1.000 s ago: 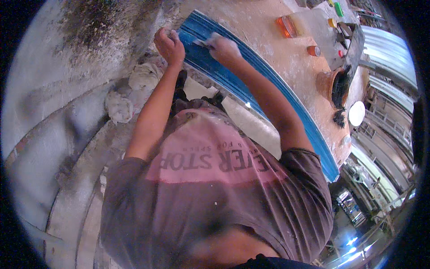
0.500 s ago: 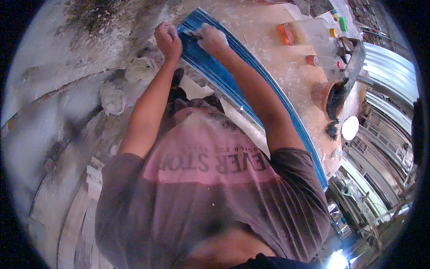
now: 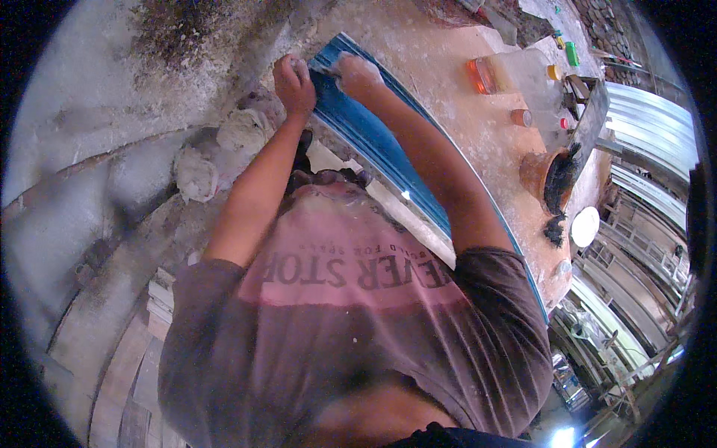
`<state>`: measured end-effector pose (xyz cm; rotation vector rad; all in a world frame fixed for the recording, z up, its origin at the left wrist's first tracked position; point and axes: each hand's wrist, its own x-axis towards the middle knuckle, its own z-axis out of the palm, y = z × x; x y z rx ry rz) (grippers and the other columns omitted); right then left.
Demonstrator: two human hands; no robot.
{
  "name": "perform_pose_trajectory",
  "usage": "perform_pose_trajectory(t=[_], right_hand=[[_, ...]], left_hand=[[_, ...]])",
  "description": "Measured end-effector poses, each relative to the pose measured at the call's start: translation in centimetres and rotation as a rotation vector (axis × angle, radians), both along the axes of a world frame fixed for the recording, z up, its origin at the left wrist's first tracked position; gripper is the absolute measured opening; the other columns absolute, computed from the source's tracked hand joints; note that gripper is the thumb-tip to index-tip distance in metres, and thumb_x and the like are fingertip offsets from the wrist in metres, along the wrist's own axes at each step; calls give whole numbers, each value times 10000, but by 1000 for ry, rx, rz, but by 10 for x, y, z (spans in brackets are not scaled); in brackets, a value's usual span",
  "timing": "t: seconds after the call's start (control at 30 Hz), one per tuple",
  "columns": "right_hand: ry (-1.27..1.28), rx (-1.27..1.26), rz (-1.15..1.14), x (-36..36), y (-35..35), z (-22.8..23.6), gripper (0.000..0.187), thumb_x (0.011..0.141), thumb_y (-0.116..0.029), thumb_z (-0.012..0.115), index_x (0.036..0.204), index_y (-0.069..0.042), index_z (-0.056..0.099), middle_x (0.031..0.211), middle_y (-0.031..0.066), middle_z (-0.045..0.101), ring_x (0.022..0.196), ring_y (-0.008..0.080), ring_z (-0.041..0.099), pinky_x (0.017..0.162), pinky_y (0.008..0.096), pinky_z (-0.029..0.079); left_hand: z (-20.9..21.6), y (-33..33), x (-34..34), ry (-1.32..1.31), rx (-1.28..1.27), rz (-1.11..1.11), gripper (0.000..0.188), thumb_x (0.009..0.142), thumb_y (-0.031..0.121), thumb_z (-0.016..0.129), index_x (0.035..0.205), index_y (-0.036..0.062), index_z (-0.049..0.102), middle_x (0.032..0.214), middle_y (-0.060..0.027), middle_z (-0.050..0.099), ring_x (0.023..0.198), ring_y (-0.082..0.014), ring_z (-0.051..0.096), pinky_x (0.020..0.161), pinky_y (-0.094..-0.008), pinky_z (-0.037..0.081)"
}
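Note:
A long blue panel with ribbed lines and a pale edge lies slantwise from the far middle of the picture to the right of my body. At its far end my right hand, dusted white, is closed around a thin tool, whose tip points left over the blue surface. The tool's exact kind is too small to tell. My left hand is curled beside the panel's far left corner, its fingers closed. Whether it grips the edge or something small is hidden.
On the dusty tan worktop to the right stand a clear bottle with orange liquid, a small orange-topped container and a clay-coloured pot with a blackened rim. A white round lid lies near the worktop's right edge. Pale lumpy bundles sit left.
The whole view has shifted, so hands, panel and bottles appear slightly lower. Both hands stay at the panel's far end, the right still closed on the thin tool.

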<state>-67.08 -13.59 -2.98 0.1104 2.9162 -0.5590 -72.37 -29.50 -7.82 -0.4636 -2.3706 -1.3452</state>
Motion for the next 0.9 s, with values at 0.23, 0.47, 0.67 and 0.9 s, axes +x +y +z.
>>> perform_pose_trajectory(t=[0.23,0.47,0.67,0.9], right_hand=[[64,-43,-255,-11,-8,-16,387,848,-239,701,1187,-52,686,937,174,682,903,350,701,799,466,575],[-191,-529,-443,76,100,-15,287,931,-143,640,1207,-72,668,841,111,688,667,189,668,569,364,569],[-286,-31,-117,173,103,67,299,914,-137,628,1207,-110,682,806,148,665,714,255,663,605,408,549],[-193,76,-396,320,57,59,257,947,-187,568,1159,-219,709,1000,103,627,861,313,674,734,433,573]], left_hand=[[-10,3,-3,-76,-24,-8,233,959,167,576,1153,40,554,1096,-162,614,1041,-370,568,910,-471,447],[-11,4,-2,-34,-35,14,224,943,144,592,1136,40,545,1102,-155,605,1029,-364,571,874,-461,461],[-19,1,-7,-114,-44,47,225,954,206,582,1125,60,576,1087,-143,600,1001,-358,571,862,-466,454],[-10,6,0,-175,-25,51,244,957,237,587,1137,73,578,1072,-139,612,1008,-366,573,878,-479,449]])
